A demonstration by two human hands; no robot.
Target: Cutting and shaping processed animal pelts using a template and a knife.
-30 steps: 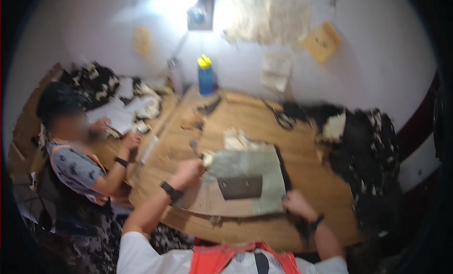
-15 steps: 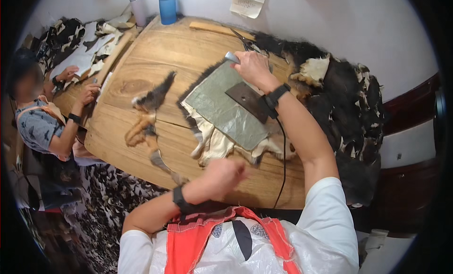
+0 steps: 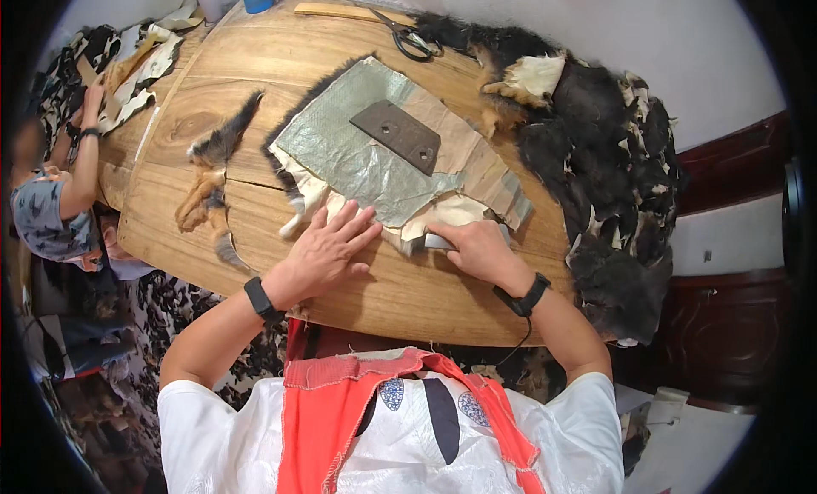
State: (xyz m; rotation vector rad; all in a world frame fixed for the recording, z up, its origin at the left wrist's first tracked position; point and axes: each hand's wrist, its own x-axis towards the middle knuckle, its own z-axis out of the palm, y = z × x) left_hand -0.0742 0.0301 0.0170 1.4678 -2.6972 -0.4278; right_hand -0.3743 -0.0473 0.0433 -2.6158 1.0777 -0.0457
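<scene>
A pale-skinned fur pelt [image 3: 308, 190] lies hair side down on the wooden table, dark fur showing along its left edge. Over it rests a grey-green and brown sheet pattern [image 3: 340, 149], weighted by a dark metal plate [image 3: 398, 138] with holes. My left hand [image 3: 328, 249] is spread flat at the pelt's near edge, fingers apart. My right hand [image 3: 487, 254] is closed around a flat silver-grey hand tool [image 3: 439, 241] at the near right edge of the pelt. Whether the tool has a blade is hidden.
Dark fur pieces [image 3: 587, 145] are heaped along the right side. Scissors [image 3: 413, 41] and a wooden strip [image 3: 336, 11] lie at the far edge. A narrow fur strip [image 3: 208, 188] lies left. Another person [image 3: 55, 213] handles pelts at far left.
My right hand has come from the pattern's far edge down to the near edge with the tool. My left hand has flattened onto the near side. The view has shifted.
</scene>
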